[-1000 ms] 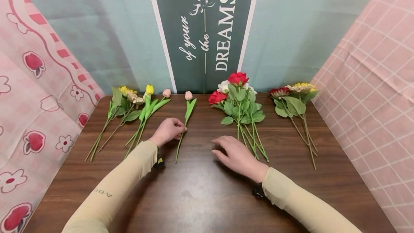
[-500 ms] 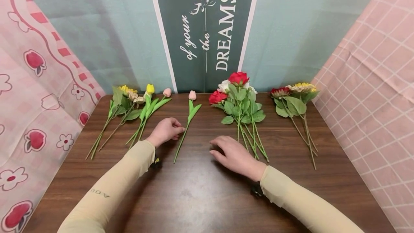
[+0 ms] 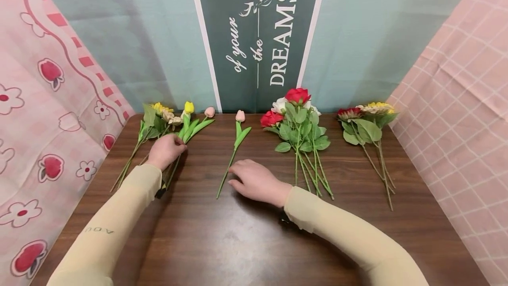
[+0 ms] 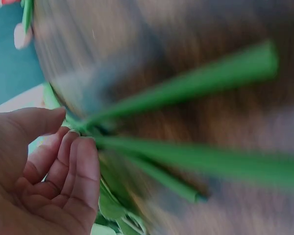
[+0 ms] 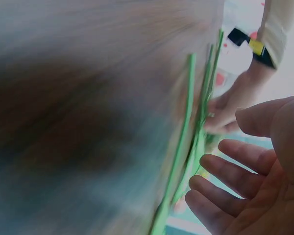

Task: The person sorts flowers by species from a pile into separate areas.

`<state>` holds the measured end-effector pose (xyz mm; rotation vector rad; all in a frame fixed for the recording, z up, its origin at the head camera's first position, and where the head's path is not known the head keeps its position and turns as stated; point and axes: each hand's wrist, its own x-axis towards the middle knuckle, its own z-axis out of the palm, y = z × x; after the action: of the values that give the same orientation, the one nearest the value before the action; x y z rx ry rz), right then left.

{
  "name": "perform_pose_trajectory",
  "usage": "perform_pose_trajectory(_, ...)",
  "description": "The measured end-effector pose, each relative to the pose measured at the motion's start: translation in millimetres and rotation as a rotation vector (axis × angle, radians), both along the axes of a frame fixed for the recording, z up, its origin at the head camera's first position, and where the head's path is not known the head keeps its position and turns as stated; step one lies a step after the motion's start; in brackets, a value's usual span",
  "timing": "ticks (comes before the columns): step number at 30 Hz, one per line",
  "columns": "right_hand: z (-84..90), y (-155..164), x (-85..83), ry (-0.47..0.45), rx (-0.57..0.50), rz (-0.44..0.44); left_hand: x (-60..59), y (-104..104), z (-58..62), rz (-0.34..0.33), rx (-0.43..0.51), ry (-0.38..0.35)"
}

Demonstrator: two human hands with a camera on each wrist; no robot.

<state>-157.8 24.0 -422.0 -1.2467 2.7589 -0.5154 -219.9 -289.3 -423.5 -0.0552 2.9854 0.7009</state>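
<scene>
In the head view my left hand (image 3: 164, 151) is over the green stems of a bunch of yellow and pink tulips (image 3: 192, 128). In the left wrist view its thumb and half-curled fingertips are right at the point where the tulip stems (image 4: 161, 152) come together; I cannot tell whether they pinch them. A single pink tulip (image 3: 240, 116) lies to the right. At its stem (image 3: 227, 173) is my right hand (image 3: 258, 181), fingers loosely extended and slightly spread, as the right wrist view shows; it holds nothing.
Sunflowers and beige blooms (image 3: 160, 114) lie left of the tulips. Red and white roses (image 3: 297, 118) lie right of centre, and a red and yellow bunch (image 3: 367, 123) at the far right. Printed cloth walls (image 3: 254, 48) edge the brown table (image 3: 238, 242).
My left hand has left the single pink tulip and moved left to the tulip bunch. My right hand has moved left to the single tulip's stem. The head view has shifted slightly.
</scene>
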Motion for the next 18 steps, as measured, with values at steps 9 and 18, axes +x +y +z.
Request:
perform_pose_trajectory(9, 0.0, -49, -1.9, -0.017, 0.042, 0.054, -14.3, 2, 1.5, 0.013, -0.083, -0.096)
perform_pose_trajectory(18, -5.9, -40, -3.3, -0.027, 0.011, 0.044, -16.4, -6, 5.3, -0.002, -0.029, -0.138)
